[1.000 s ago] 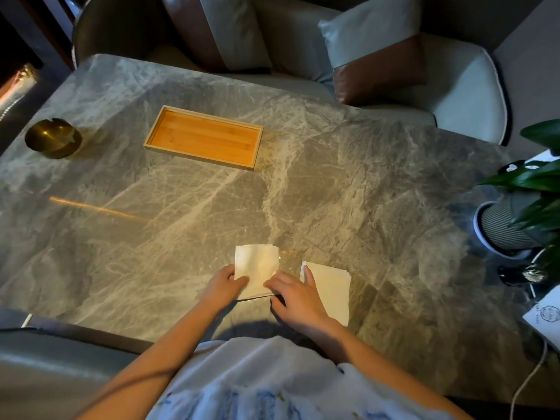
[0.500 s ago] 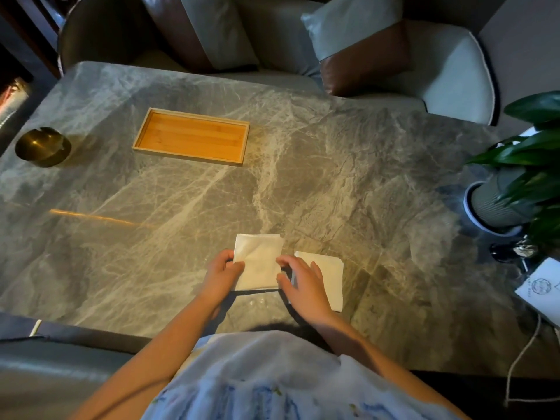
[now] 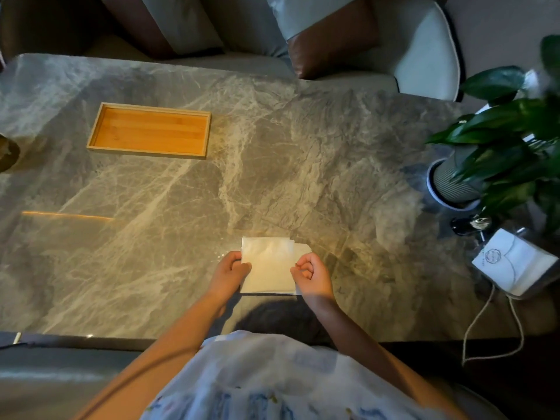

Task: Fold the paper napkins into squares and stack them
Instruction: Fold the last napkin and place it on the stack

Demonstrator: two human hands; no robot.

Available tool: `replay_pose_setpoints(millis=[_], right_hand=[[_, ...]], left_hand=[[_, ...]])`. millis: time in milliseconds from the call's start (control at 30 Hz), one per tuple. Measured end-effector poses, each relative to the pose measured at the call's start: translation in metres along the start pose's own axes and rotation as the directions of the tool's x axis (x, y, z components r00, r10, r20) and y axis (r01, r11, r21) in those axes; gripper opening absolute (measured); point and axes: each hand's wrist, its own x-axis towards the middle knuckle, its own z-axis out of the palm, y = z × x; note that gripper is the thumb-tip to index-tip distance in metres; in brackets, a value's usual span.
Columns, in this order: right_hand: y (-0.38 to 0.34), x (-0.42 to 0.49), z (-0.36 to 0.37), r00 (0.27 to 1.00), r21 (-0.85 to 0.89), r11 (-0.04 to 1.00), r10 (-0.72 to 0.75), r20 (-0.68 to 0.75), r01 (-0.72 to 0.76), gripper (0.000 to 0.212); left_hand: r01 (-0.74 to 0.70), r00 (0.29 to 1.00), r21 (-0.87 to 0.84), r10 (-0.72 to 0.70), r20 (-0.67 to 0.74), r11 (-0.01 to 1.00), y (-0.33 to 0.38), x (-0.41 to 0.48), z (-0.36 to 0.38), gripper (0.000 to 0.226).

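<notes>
A folded white napkin (image 3: 269, 265) lies on the grey marble table (image 3: 303, 183) near its front edge. It rests on top of a second folded napkin (image 3: 301, 248), of which only the right top corner shows. My left hand (image 3: 228, 272) pinches the top napkin's left edge. At the right edge, my right hand (image 3: 309, 272) grips with curled fingers. Both hands rest low on the table.
An empty wooden tray (image 3: 148, 130) sits at the back left. A potted plant (image 3: 497, 153) stands at the right edge, with a clear box of white tissues (image 3: 512, 262) and a cord in front of it. Cushioned chairs (image 3: 418, 47) line the far side.
The two napkins lay side by side before. The left napkin has moved right onto the right one, and my right hand has shifted from the table to the stack's right edge.
</notes>
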Motion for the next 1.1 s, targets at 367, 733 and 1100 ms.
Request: replay_pose_setpoints(millis=[367, 733, 1100], right_hand=[[0.018, 0.008, -0.018, 1.000, -0.116, 0.993, 0.006, -0.009, -0.007, 0.017], [0.024, 0.012, -0.033, 0.999, -0.182, 0.983, 0.005, 0.048, 0.003, 0.020], [0.031, 0.014, -0.039, 0.992, -0.272, 0.962, 0.010, 0.124, 0.025, 0.018]], left_hand=[[-0.092, 0.996, 0.092, 0.092, 0.004, 0.992, 0.000, 0.004, 0.022, 0.037], [-0.149, 0.989, 0.174, 0.147, 0.024, 0.973, -0.015, 0.005, 0.027, 0.029], [-0.198, 0.980, 0.338, 0.191, 0.054, 0.920, -0.019, 0.000, 0.029, 0.041]])
